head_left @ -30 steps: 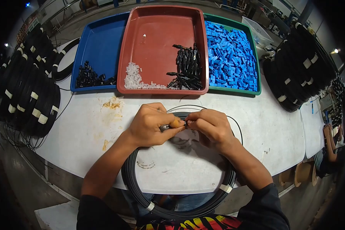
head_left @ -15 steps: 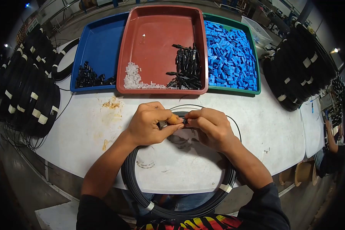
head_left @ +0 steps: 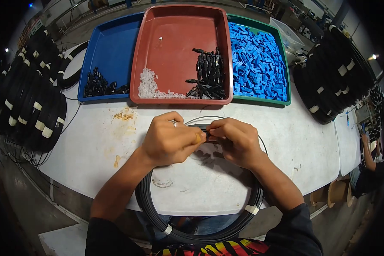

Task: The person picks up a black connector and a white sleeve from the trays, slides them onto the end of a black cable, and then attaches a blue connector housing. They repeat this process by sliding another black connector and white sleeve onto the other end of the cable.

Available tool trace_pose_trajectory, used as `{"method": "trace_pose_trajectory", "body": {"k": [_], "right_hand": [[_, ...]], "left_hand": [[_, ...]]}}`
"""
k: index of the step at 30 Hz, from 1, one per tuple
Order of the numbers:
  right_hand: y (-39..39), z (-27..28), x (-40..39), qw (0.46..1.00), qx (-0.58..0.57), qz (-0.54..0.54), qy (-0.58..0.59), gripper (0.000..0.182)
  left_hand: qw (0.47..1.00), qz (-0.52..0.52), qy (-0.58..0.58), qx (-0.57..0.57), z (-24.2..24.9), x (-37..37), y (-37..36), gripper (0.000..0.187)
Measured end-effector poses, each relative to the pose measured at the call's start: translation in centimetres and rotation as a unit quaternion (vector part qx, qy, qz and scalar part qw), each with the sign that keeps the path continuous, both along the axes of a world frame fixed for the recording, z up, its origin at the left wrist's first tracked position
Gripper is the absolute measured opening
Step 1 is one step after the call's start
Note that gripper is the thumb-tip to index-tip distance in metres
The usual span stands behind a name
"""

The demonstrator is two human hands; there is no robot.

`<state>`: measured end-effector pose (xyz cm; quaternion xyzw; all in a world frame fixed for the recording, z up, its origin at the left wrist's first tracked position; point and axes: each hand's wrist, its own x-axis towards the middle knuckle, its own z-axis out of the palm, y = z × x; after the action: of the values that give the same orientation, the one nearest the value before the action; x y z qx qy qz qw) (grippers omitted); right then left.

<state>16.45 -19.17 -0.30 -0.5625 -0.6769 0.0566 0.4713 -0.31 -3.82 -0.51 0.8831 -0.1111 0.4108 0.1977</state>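
Note:
A coil of black cable (head_left: pixel 146 194), bound with white tape, lies on the table and hangs over its near edge. At the far side of the coil, my left hand (head_left: pixel 168 141) and my right hand (head_left: pixel 238 143) meet with fingertips pinched together. Between them a small black piece (head_left: pixel 208 135) shows in part, most of it covered by the fingers; I cannot make out its exact kind. A loose length of cable curves behind the hands and round to the right. My left hand wears a ring.
Beyond the hands stand a blue tray (head_left: pixel 111 38) with black parts, a red tray (head_left: pixel 170 34) with clear pieces and black connectors, and a green tray (head_left: pixel 288 81) of blue clips. Stacked cable coils (head_left: pixel 30 111) rise at left, more coils (head_left: pixel 333 77) at right. Another person's arm (head_left: pixel 368 155) shows far right.
My left hand has rolled over the pinch, its back turning more toward me, and its thumb is less visible. My right hand stays nearly in place, its fingers slightly shifted.

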Motion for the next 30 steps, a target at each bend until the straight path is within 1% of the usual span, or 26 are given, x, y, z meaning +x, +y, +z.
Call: {"method": "trace_pose_trajectory", "body": {"k": [1, 2, 4, 6, 8, 9, 10, 11, 12, 14, 15, 16, 17, 18, 19, 20, 21, 22, 23, 25, 26, 27, 28, 29, 30], "right_hand": [[0.11, 0.08, 0.17, 0.996, 0.05, 0.004, -0.077, 0.026], [0.15, 0.15, 0.3, 0.983, 0.099, 0.006, -0.153, 0.025], [0.07, 0.28, 0.13, 0.979, 0.109, 0.005, -0.173, 0.024], [-0.16, 0.45, -0.19, 0.974, 0.119, 0.0, -0.19, 0.023], [-0.34, 0.68, -0.44, 0.985, 0.076, -0.007, -0.153, 0.023], [-0.39, 0.57, -0.49, 0.985, 0.077, -0.01, -0.152, 0.023], [-0.45, 0.39, -0.52, 0.995, 0.027, -0.007, -0.097, 0.024], [-0.55, 0.23, -0.48, 0.999, -0.023, -0.004, -0.042, 0.026], [-0.54, 0.13, -0.25, 0.999, -0.022, -0.008, -0.041, 0.026], [-0.24, 0.09, 0.26, 0.992, -0.119, 0.013, 0.028, 0.027], [-0.18, 0.1, 0.24, 0.992, -0.119, 0.013, 0.028, 0.027], [-0.07, 0.13, 0.19, 0.996, -0.091, 0.016, 0.016, 0.026], [0.04, 0.13, 0.11, 0.998, -0.064, 0.019, 0.004, 0.025], [0.06, 0.0, -0.02, 0.998, -0.066, 0.021, 0.003, 0.025], [0.06, -0.18, -0.15, 0.999, -0.034, 0.011, -0.01, 0.025], [0.06, -0.23, -0.19, 1.0, -0.001, 0.002, -0.024, 0.025], [0.04, -0.15, -0.12, 1.0, -0.002, 0.003, -0.025, 0.025], [0.0, -0.08, -0.02, 0.996, 0.036, 0.009, -0.083, 0.027], [0.04, -0.01, 0.02, 0.987, 0.073, 0.015, -0.14, 0.03], [-0.01, 0.06, -0.17, 0.985, 0.076, 0.01, -0.152, 0.029], [-0.13, 0.11, -0.23, 0.984, 0.077, 0.002, -0.163, 0.028], [-0.3, 0.26, -0.25, 0.984, 0.077, 0.0, -0.163, 0.028], [-0.49, 0.45, -0.27, 0.991, 0.03, 0.0, -0.134, 0.028], [-0.59, 0.54, -0.26, 0.995, -0.017, 0.001, -0.103, 0.028], [-0.5, 0.43, -0.25, 0.995, -0.016, -0.001, -0.102, 0.028]], "left_hand": [[0.997, 0.008, 0.025, -0.067, 0.13, 0.05, -0.04, 0.017], [0.997, 0.01, 0.024, -0.068, 0.39, -0.12, -0.19, 0.017], [0.965, 0.005, 0.119, -0.234, 0.78, -0.4, -0.53, 0.014], [0.958, -0.008, 0.128, -0.256, 0.43, -0.24, -0.38, 0.015], [0.993, -0.027, 0.047, -0.104, 0.12, 0.1, -0.19, 0.013], [0.993, -0.029, 0.048, -0.103, 0.19, 0.17, -0.22, 0.013], [1.0, -0.015, 0.021, -0.008, 0.28, 0.21, -0.33, 0.014], [0.996, -0.001, -0.007, 0.087, 0.31, 0.27, -0.45, 0.017], [0.996, -0.005, -0.006, 0.088, 0.27, 0.35, -0.62, 0.017], [0.979, 0.03, -0.046, 0.197, 0.17, 0.41, -0.86, 0.019], [0.984, 0.029, -0.03, 0.173, 0.24, 0.35, -0.69, 0.019], [0.984, 0.03, -0.029, 0.173, 0.24, 0.27, -0.42, 0.019], [0.993, 0.019, -0.007, 0.113, 0.17, 0.17, -0.14, 0.018], [0.998, 0.009, 0.015, 0.053, 0.05, 0.06, -0.04, 0.017], [0.999, 0.011, 0.033, -0.022, -0.08, 0.04, -0.21, 0.013], [0.999, 0.012, 0.032, -0.023, 0.01, 0.0, -0.34, 0.013], [0.993, 0.016, 0.059, -0.1, 0.24, -0.06, -0.46, 0.011], [0.98, 0.021, 0.086, -0.176, 0.45, -0.16, -0.54, 0.01], [0.98, 0.023, 0.085, -0.176, 0.61, -0.3, -0.49, 0.01], [0.958, 0.011, 0.148, -0.244, 0.87, -0.48, -0.28, 0.011], [0.958, 0.011, 0.148, -0.244, 0.72, -0.38, -0.19, 0.011], [0.98, -0.01, 0.109, -0.168, 0.42, -0.19, -0.09, 0.011], [0.993, -0.03, 0.069, -0.09, 0.27, -0.05, -0.05, 0.012], [0.993, -0.032, 0.07, -0.089, 0.41, 0.06, -0.14, 0.012], [0.999, -0.012, 0.029, 0.03, 0.63, 0.17, -0.3, 0.013]]}}
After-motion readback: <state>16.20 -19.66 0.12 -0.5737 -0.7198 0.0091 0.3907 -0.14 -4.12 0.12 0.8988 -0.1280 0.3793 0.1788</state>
